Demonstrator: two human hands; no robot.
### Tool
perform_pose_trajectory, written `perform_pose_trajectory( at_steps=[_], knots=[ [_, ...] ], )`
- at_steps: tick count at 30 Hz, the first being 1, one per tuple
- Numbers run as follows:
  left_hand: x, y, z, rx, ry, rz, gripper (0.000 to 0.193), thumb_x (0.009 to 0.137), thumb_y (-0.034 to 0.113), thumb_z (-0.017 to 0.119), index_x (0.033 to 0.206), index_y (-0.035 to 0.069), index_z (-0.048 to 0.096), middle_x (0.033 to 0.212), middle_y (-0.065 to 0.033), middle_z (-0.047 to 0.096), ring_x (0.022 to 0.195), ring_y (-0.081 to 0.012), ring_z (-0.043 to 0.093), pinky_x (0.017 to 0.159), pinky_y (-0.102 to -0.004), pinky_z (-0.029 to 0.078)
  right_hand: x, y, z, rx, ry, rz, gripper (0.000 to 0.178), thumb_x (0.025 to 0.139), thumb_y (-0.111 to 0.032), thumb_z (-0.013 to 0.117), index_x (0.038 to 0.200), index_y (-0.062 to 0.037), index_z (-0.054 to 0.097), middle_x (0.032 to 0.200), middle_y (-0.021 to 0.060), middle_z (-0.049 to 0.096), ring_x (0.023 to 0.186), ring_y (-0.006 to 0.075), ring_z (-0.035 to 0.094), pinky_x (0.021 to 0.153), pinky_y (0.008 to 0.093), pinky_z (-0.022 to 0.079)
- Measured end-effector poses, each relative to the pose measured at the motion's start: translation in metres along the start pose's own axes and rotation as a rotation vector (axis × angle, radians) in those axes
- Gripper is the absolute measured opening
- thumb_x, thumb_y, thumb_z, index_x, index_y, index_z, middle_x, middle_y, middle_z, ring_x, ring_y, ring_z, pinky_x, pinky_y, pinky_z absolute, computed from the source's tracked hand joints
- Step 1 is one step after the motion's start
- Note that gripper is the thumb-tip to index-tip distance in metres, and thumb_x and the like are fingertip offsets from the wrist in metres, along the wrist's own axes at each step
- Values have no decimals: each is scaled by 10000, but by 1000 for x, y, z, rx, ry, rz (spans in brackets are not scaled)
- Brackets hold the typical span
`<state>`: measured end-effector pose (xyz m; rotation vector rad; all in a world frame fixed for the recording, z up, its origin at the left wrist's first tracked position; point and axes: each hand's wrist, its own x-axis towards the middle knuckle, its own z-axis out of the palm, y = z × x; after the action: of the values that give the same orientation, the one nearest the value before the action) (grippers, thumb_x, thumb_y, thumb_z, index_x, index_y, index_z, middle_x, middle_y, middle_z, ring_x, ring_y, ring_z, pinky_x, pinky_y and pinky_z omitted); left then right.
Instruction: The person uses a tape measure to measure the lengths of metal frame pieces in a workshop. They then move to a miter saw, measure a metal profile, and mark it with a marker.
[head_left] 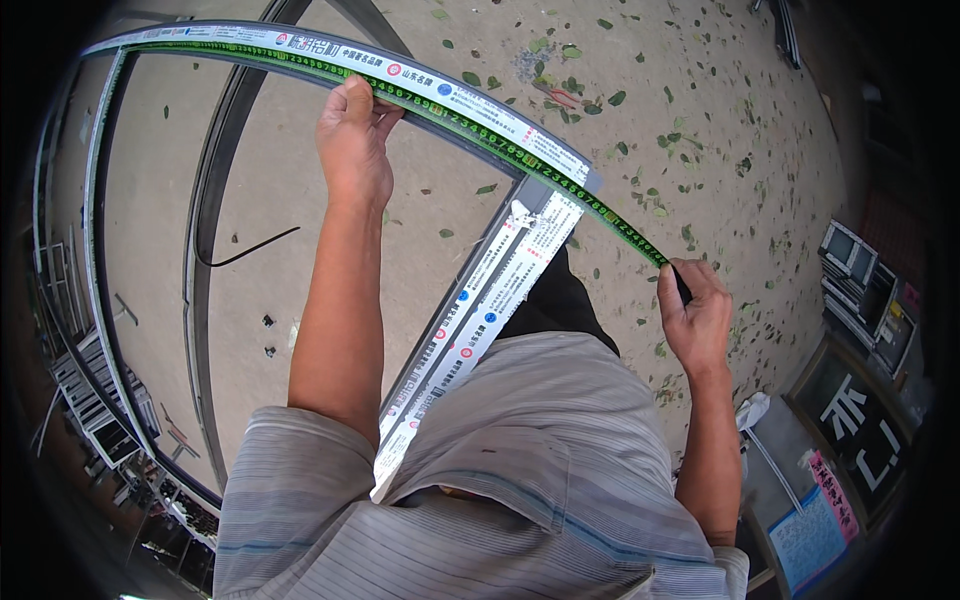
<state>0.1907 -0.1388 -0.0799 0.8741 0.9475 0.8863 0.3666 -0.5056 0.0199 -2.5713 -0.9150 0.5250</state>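
A green tape measure blade [480, 130] with dark markings runs along a metal frame bar [440, 75] covered in white printed film. My left hand [356, 140] pinches the blade at the bar's edge, thumb on top. Past the frame's corner, the blade slopes down to my right hand [698, 310], whose fingers close round its end. A dark part shows between those fingers; most of it is hidden. A second film-covered bar [480, 325] meets the first near the corner and reaches back against my shirt. White torn film [522, 214] hangs by the joint.
Other dark frame bars [205, 200] curve across the left. Fallen leaves [680, 140] and a red-handled tool [562, 97] lie on the floor. Stacked frames [868, 290] stand at right, above a dark sign board [850, 420]. More metal pieces [100, 400] are piled at left.
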Motion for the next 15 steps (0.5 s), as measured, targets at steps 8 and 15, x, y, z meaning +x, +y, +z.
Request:
perform_pose_trajectory(
  at_steps=[8, 15],
  knots=[
    [2, -3, -2, -15, 6, 19, 234, 1165, 272, 622, 1116, 50, 677, 971, -74, 750, 903, -178, 704, 945, -395, 600, 0, 1, 1, 17, 11, -14, 156, 1012, -143, 753, 1067, -6, 802, 979, 166, 758, 852, 386, 733, 780, 431, 578],
    [2, -3, -3, -13, -10, 28, 235, 1166, 275, 625, 1123, 50, 675, 981, -77, 757, 902, -177, 707, 940, -391, 597, -1, -2, 0, -1, 21, -21, 156, 1011, -143, 756, 1057, -2, 805, 961, 167, 757, 848, 377, 734, 778, 427, 578]
  ],
)
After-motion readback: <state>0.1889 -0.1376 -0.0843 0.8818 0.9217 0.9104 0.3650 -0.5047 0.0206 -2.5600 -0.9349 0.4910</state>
